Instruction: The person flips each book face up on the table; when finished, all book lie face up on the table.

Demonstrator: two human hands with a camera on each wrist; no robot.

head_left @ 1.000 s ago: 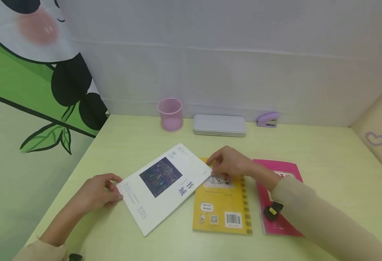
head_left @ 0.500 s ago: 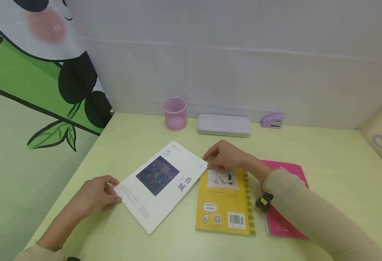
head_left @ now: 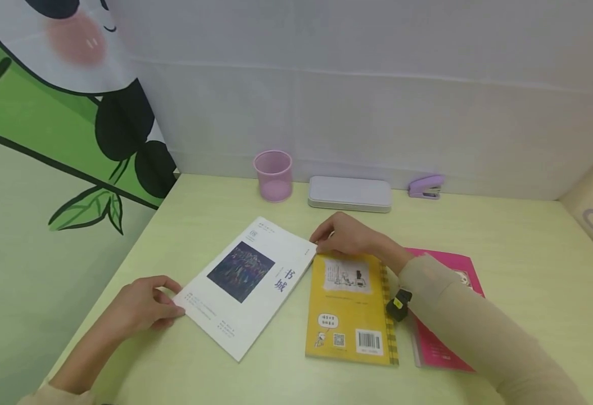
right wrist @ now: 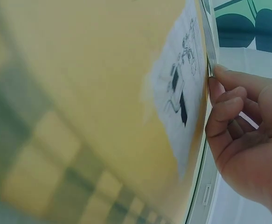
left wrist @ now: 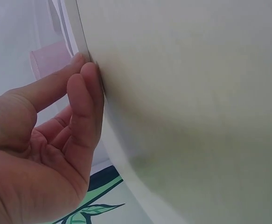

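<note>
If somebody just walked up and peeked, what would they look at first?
Probably the two hands on the white book lying slanted mid-table: the left hand at its near corner, the right hand at its far corner. Next comes the bright yellow book right beside it, with a pink book peeking out under the sleeve.

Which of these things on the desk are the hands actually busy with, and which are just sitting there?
In hand:
white magazine, left hand at its near corner, right hand at its far corner
yellow book, touched by the right hand's fingers

Lying about:
pink book
pink cup
grey case
purple stapler
</note>
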